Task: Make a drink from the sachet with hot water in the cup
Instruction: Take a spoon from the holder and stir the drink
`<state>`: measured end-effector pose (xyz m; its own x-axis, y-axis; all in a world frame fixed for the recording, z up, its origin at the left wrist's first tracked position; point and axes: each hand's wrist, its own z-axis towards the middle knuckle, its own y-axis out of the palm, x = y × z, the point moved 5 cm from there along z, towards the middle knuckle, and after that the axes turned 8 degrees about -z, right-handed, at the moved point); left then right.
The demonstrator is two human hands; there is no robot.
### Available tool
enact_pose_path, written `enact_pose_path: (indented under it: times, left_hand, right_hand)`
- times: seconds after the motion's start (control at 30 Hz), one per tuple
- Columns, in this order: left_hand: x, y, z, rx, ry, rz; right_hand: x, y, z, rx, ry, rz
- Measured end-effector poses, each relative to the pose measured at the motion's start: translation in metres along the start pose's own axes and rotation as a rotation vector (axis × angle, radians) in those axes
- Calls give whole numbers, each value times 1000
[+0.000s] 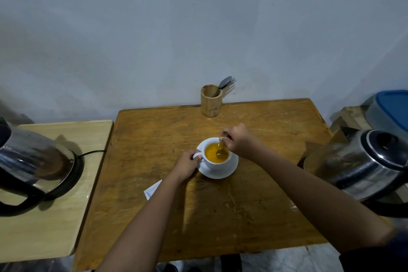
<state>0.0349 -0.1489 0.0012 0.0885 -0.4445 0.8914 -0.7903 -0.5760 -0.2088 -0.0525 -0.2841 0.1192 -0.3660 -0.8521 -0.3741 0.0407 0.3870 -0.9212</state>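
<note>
A white cup (217, 163) stands on a white saucer (229, 170) near the middle of the brown wooden table (254, 194). The cup holds an orange-yellow drink (212, 150). My left hand (186, 165) pinches the cup's handle on its left side. My right hand (239, 140) grips a metal spoon (221, 147) from above, and the spoon's bowl dips into the drink. A white sachet (152, 189) lies flat on the table, partly hidden under my left forearm.
A wooden holder (211, 100) with cutlery stands at the table's back edge by the wall. A steel kettle (33, 165) sits on its base on a lighter side table (55, 227) at left. A second steel kettle (373, 165) stands at right, below a blue-lidded container (390, 112).
</note>
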Motion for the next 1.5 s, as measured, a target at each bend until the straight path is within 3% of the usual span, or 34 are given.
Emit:
enact_pose_path:
  times: [0.2, 0.37, 0.5, 0.73, 0.93, 1.07, 1.5]
  left_hand:
    - [0, -1, 1, 13, 20, 13]
    - [2, -1, 0, 16, 21, 11]
    - [1, -1, 0, 26, 13, 29]
    - [3, -1, -2, 12, 20, 6]
    - [6, 0, -4, 12, 42, -27]
    - [4, -1, -4, 21, 38, -18]
    - [9, 0, -6, 25, -34, 26]
  right_hand:
    - [-10, 7, -9, 178, -196, 36]
    - [-10, 8, -2, 236, -192, 50]
    - [-1, 6, 1, 181, -131, -11]
    - [-14, 5, -13, 262, -245, -35]
    - [-21, 9, -5, 288, -180, 55]
    - [-15, 5, -6, 334, -171, -24]
    - [-26, 0, -24, 138, -195, -29]
